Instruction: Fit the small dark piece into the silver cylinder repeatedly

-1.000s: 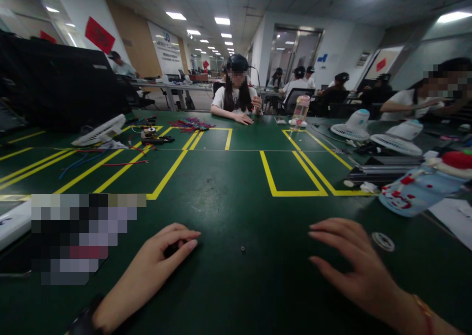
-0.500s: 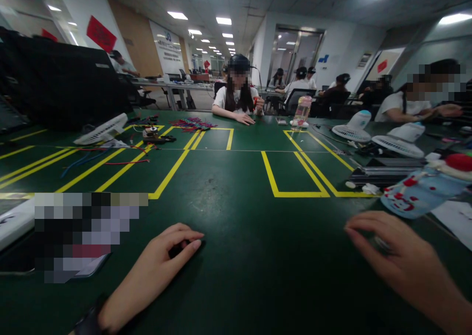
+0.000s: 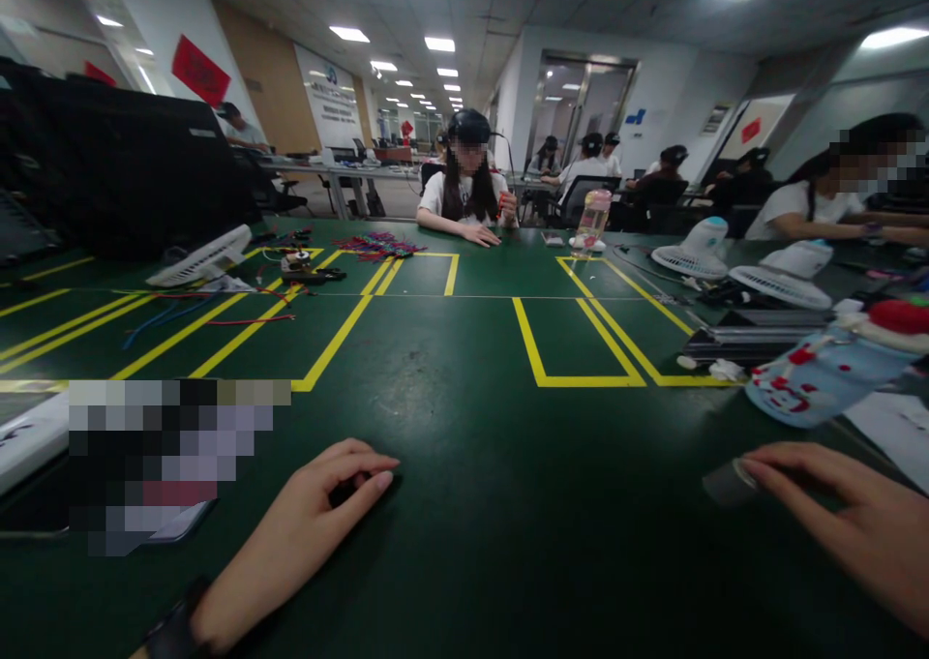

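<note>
Shifted outward, right hand [image 3: 846, 516] pinches a grey roll [image 3: 727, 486] by its edge, probably for control; left hand [image 3: 314, 500] curls, contents unclear

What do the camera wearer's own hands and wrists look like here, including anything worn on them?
Both the left hand and the right hand are bare, with no gloves and no rings visible on the fingers. A wide black band circles the left wrist. No sleeve shows on either arm.

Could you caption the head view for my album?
Left hand on green table, right hand pinching small cylinder near blue bottle.
</note>
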### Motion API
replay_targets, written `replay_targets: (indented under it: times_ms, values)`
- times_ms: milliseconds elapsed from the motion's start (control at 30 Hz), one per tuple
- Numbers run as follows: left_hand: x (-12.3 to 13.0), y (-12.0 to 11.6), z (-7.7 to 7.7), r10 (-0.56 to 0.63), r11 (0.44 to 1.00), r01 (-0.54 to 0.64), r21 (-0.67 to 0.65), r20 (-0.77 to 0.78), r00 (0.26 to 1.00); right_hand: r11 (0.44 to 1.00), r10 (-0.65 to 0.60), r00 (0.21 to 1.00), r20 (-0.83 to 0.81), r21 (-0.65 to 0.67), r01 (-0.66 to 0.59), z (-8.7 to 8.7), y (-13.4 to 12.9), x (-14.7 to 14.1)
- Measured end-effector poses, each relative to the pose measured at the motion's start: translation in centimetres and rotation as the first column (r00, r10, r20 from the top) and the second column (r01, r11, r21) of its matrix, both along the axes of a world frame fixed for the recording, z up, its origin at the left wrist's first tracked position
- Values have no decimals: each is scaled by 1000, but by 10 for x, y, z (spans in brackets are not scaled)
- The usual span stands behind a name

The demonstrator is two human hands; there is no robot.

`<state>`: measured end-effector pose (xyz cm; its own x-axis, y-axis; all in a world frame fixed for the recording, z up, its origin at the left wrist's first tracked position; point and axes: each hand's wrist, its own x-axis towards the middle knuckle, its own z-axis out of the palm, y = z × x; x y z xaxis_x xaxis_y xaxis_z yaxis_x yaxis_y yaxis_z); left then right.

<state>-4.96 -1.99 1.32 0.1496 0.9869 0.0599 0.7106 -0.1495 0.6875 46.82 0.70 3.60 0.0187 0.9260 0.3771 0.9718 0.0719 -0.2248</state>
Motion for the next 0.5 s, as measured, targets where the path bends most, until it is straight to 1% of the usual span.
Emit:
replay_targets:
  times_ms: [67,100,200,267,333,367,433,500]
  values:
    - [0,-1,1,-6,1000,6,-7,7,1000,991,36,999,15,-131,-33,-4,-1,7]
    - [0,-1,1,-8,1000,8,-11,11,1000,987,29,1000,9,-161,-27,-7,-1,11]
    - [0,-1,0,-6,999,6,-32,18,1000,985,-62,997,-53,-164,53,-15,-2,22]
    - [0,0,0,-1,999,2,-48,19,1000,976,-123,987,-100,-195,102,-17,-2,25]
    - [0,0,0,0,999,1,-53,22,1000,963,-162,975,-153,-240,122,-18,-1,26]
    - [0,1,0,1,999,0,-55,24,1000,958,-164,969,-184,-262,112,-19,-2,25]
    - [1,1,0,-1,999,3,-54,32,999,960,-112,961,-252,-276,40,-23,-3,25]
    - [2,1,2,-1,998,3,-58,36,999,971,-33,958,-284,-237,-36,-30,-6,24]
